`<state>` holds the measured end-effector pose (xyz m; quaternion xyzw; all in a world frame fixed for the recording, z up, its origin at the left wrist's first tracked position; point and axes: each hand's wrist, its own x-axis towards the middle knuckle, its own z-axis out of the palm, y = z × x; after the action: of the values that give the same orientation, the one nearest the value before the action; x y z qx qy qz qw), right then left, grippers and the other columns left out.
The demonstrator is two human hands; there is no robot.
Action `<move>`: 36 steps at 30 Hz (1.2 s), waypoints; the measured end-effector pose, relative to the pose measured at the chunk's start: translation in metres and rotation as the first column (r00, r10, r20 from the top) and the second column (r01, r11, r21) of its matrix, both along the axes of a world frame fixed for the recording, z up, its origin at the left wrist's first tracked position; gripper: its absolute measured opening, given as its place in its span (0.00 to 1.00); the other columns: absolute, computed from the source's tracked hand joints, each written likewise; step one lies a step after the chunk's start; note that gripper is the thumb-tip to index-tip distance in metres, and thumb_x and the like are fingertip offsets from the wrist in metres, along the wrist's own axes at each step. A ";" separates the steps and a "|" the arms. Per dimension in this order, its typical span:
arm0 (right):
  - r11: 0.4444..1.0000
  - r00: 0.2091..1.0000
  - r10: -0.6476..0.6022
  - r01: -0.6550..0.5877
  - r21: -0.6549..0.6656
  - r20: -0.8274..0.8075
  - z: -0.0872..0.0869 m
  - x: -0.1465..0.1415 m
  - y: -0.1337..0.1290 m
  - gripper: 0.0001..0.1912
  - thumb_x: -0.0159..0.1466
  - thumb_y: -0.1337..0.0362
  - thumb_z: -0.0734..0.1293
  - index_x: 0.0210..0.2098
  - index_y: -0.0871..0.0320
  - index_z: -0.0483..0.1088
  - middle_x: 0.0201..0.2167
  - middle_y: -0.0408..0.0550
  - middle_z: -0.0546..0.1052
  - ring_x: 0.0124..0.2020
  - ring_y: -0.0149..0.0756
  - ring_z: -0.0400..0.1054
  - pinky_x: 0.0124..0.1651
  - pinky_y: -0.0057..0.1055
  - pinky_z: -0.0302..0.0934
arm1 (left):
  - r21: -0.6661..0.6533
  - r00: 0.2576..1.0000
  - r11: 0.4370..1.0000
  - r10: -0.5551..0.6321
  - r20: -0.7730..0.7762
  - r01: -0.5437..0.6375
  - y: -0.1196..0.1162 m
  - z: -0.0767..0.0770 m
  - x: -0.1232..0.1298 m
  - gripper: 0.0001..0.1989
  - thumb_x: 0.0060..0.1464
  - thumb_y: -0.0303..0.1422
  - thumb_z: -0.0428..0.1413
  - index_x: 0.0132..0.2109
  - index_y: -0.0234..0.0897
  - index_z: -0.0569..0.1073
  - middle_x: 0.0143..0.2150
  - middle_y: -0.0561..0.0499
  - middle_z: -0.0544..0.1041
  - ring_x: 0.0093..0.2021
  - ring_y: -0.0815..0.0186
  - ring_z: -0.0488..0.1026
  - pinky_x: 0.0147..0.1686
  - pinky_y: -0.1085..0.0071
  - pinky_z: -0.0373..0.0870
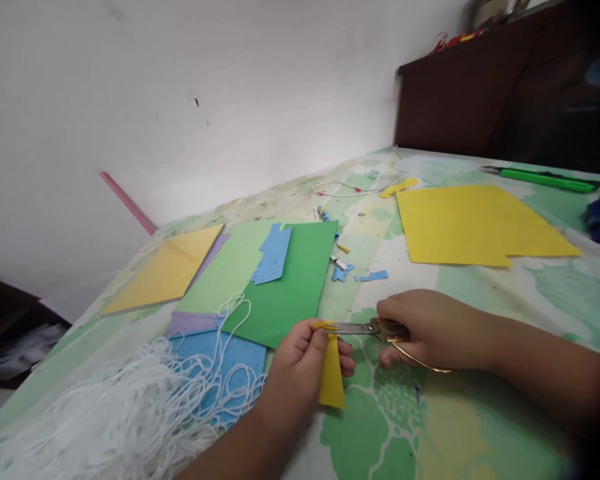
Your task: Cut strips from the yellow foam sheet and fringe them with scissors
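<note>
My left hand [305, 353] pinches a small piece of yellow paper [333, 377], whose lower part hangs below the fingers. Closed around the handles of a pair of scissors [353, 328] is my right hand [425, 330]. The scissor blades point left and meet the top of the yellow piece at my left fingertips. One gold handle loop shows under the right hand. Beyond the hands lie a green sheet [300, 280] with a cut blue piece [273, 257] on it, and small blue scraps [375, 275].
A tangle of white string [105, 413] covers the front left, partly over a blue sheet [220, 367]. A large yellow sheet [470, 227] lies at right, with a green utility knife [550, 179] behind it. Orange-yellow sheets [170, 267] rest at left near the wall.
</note>
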<state>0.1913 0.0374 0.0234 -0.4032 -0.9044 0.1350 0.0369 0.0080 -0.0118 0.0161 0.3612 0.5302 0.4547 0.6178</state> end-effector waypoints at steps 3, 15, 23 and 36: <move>1.000 1.000 0.000 0.000 0.007 -0.003 0.000 -0.001 0.000 0.19 0.50 0.46 0.58 0.23 0.57 0.60 0.20 0.44 0.67 0.21 0.33 0.58 0.20 0.25 0.43 | 0.038 1.000 0.999 -0.006 -0.011 0.006 -0.001 0.000 0.000 0.06 0.49 0.33 0.47 0.30 0.34 0.63 0.23 0.54 0.72 0.21 0.72 0.69 0.21 0.76 0.65; 1.000 1.000 0.013 -0.013 0.019 -0.009 -0.003 -0.001 0.000 0.20 0.50 0.45 0.58 0.23 0.57 0.60 0.20 0.43 0.68 0.22 0.33 0.59 0.20 0.25 0.44 | 0.011 0.998 0.999 -0.048 -0.029 0.049 -0.001 0.000 0.001 0.07 0.48 0.34 0.48 0.29 0.35 0.63 0.23 0.54 0.72 0.19 0.72 0.69 0.20 0.76 0.64; 1.000 1.000 0.002 -0.002 0.017 0.002 -0.003 0.000 0.000 0.19 0.50 0.46 0.58 0.23 0.57 0.60 0.20 0.44 0.68 0.21 0.33 0.59 0.20 0.26 0.43 | 0.022 0.998 0.998 -0.054 0.027 0.054 0.000 -0.002 0.000 0.07 0.48 0.35 0.48 0.29 0.34 0.63 0.22 0.53 0.73 0.19 0.72 0.69 0.20 0.76 0.64; 1.000 1.000 0.000 0.000 0.000 0.000 -0.004 -0.001 0.001 0.20 0.50 0.45 0.57 0.24 0.57 0.61 0.20 0.44 0.67 0.22 0.33 0.59 0.20 0.25 0.44 | 0.045 0.998 0.997 -0.055 0.003 0.055 -0.003 -0.002 0.001 0.07 0.49 0.35 0.47 0.28 0.35 0.62 0.23 0.54 0.73 0.20 0.73 0.70 0.19 0.78 0.64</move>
<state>0.1901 0.0381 0.0199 -0.4033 -0.9043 0.1352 0.0369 0.0086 -0.0149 0.0141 0.3884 0.5082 0.4502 0.6230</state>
